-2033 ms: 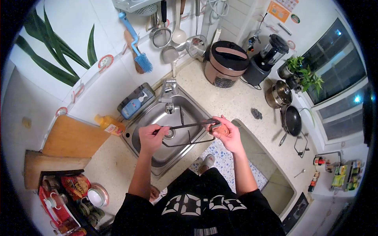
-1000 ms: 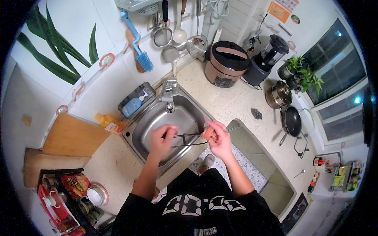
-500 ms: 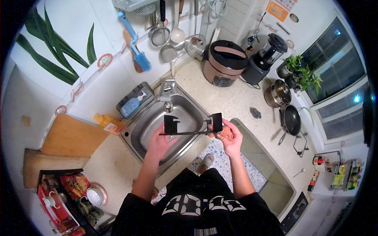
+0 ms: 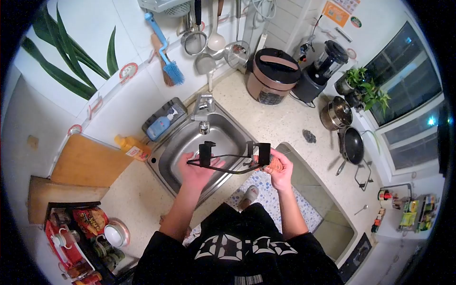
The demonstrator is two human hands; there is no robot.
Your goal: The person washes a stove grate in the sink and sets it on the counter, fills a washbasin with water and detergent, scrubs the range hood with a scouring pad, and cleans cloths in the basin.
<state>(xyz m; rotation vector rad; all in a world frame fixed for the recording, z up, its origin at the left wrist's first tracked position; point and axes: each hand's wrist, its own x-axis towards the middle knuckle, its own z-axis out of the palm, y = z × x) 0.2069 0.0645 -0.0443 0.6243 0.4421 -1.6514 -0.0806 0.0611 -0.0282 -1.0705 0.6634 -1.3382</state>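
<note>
A black metal rack with flat upright brackets is held over the near edge of the steel sink. My left hand lies open, palm up, under the rack's left end, fingers spread. At the right end, my right hand is closed around an orange scrubbing cloth and the rack's edge. The faucet stands behind the rack. What my right fingertips touch behind the bracket is partly hidden.
A blue soap bottle and a yellow bottle stand left of the sink. Behind are a rice cooker and a blender. A dark scrubber, a pot and a frying pan are on the right counter.
The rack has been turned so its brackets stand up. My left hand has gone from gripping its left end to lying open beneath it. My right hand keeps the orange cloth.
</note>
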